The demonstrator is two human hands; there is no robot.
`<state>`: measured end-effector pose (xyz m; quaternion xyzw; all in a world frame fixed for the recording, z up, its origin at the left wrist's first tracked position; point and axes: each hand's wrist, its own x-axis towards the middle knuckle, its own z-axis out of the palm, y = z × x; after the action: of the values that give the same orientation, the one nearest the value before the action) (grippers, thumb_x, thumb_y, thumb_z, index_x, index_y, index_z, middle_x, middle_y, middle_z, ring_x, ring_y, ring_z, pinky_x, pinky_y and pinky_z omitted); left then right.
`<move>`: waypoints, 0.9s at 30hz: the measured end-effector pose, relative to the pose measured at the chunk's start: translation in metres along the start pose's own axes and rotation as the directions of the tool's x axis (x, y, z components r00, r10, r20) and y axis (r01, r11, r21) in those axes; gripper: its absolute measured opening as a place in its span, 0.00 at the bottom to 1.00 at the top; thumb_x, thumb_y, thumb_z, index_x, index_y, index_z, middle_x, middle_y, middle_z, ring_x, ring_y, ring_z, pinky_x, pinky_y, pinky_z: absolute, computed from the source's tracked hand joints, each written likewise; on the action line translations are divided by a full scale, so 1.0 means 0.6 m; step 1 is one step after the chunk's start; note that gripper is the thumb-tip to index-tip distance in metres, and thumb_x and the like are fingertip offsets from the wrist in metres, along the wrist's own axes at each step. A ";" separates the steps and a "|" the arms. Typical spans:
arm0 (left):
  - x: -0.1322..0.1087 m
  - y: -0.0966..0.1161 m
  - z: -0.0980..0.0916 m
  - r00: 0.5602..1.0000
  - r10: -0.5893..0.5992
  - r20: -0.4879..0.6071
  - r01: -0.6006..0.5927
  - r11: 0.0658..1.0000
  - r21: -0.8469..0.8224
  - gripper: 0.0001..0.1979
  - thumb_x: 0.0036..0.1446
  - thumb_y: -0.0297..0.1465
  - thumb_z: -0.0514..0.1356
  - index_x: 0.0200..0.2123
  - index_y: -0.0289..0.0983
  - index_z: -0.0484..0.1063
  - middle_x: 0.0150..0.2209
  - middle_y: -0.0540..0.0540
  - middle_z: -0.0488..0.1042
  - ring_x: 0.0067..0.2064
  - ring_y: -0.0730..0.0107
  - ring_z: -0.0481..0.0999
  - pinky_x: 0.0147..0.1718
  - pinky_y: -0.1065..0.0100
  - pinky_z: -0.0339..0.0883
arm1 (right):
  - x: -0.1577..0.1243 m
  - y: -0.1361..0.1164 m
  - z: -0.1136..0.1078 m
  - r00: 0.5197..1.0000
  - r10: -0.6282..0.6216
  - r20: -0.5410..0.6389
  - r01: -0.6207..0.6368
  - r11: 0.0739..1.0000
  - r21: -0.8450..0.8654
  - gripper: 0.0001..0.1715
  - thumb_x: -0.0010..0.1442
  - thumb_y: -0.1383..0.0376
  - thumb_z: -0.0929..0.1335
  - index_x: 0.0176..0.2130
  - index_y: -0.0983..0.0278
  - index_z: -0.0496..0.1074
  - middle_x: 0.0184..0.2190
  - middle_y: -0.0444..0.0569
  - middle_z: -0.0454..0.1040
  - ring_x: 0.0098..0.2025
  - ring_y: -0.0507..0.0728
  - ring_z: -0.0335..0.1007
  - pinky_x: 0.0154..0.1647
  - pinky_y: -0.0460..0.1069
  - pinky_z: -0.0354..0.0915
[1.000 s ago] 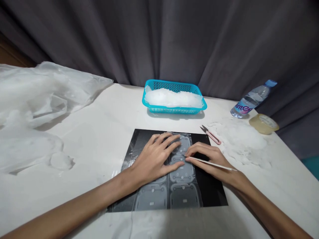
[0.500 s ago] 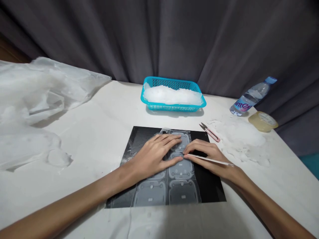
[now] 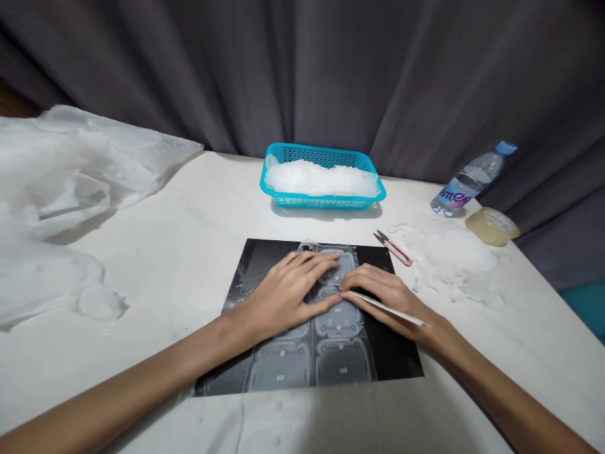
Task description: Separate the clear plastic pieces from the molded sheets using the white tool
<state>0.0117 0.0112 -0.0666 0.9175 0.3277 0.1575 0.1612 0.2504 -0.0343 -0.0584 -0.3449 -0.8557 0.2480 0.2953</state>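
Note:
A sheet of translucent molded plastic pieces [image 3: 344, 362], rounded rectangles joined in rows, lies on a black board [image 3: 394, 353]. My left hand [image 3: 293, 284] rests flat across the sheet, fingers spread and pointing right. Close beside its thumb, my right hand [image 3: 382, 296] pinches a thin white stick-like tool [image 3: 390, 309], its tip at the seam between two pieces. The tool slants down to the right over the hand. What the tip does under the fingers is too small to make out.
Behind the board stands a blue basket [image 3: 326, 202] holding white plastic pieces. Pink-handled thread snips [image 3: 394, 248] lie near translucent scraps [image 3: 460, 258]. A water bottle [image 3: 472, 180] and a roll of tape [image 3: 492, 227] stand at right; clear plastic bags [image 3: 70, 164] spread at left.
The whole view has shifted slightly, so everything sits a little further left. Both hands keep nearly the same place on the sheet, and the white tool is still in my right hand.

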 end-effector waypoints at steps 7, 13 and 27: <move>0.002 -0.010 -0.004 0.999 -0.003 0.037 0.005 0.997 -0.071 0.27 0.68 0.50 0.58 0.63 0.45 0.65 0.66 0.46 0.69 0.64 0.53 0.69 0.62 0.52 0.60 | 0.007 0.000 -0.009 0.998 -0.045 0.032 0.047 0.997 -0.067 0.08 0.75 0.66 0.62 0.49 0.62 0.70 0.43 0.52 0.77 0.48 0.58 0.73 0.49 0.55 0.71; -0.001 -0.013 -0.004 0.996 -0.047 0.070 0.055 0.992 -0.118 0.27 0.67 0.52 0.59 0.63 0.46 0.63 0.68 0.48 0.66 0.65 0.53 0.67 0.62 0.50 0.59 | -0.007 0.009 -0.008 0.997 -0.072 0.015 0.074 0.987 -0.145 0.07 0.74 0.68 0.63 0.49 0.63 0.70 0.42 0.52 0.78 0.45 0.58 0.74 0.46 0.54 0.72; 0.000 -0.014 -0.002 0.993 -0.065 0.096 0.084 0.975 -0.207 0.36 0.67 0.52 0.58 0.71 0.49 0.52 0.71 0.44 0.60 0.69 0.51 0.60 0.68 0.46 0.52 | -0.010 0.015 0.020 0.982 -0.177 0.067 0.186 0.845 -0.502 0.18 0.73 0.68 0.63 0.59 0.67 0.70 0.49 0.60 0.77 0.51 0.63 0.74 0.50 0.57 0.74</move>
<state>0.0069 0.0176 -0.0685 0.8883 0.3359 0.1442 0.2779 0.2497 -0.0355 -0.0748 -0.3255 -0.9221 -0.0110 0.2090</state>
